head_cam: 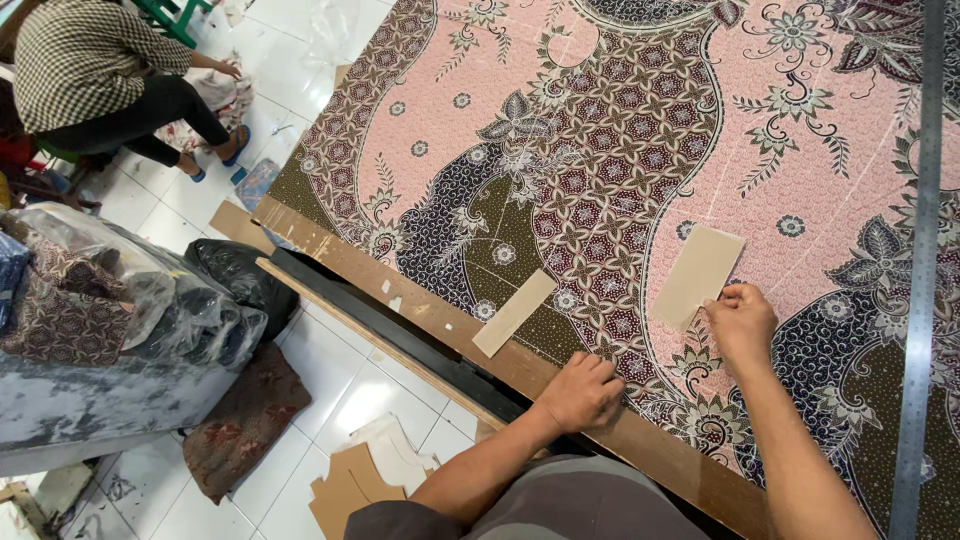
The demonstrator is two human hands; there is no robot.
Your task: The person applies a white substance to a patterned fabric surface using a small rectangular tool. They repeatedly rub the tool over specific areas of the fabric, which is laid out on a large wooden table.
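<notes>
Right hand [741, 322] pinches the card [697, 275], which slants up-right from its fingers; left hand [583, 390], fingers curled and empty, presses the cloth [620, 130].

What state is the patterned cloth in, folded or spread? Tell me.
Spread: the batik cloth lies flat across the wooden table, both cardboard templates on it.

The floor [330, 370] is made of white glossy tiles, with cardboard scraps [350, 485] lying on it. A grey bench [90, 410] at the left carries plastic bags of cloth [130, 300]. A seated person [100, 70] is at the top left, beside a green stool [175, 15].
</notes>
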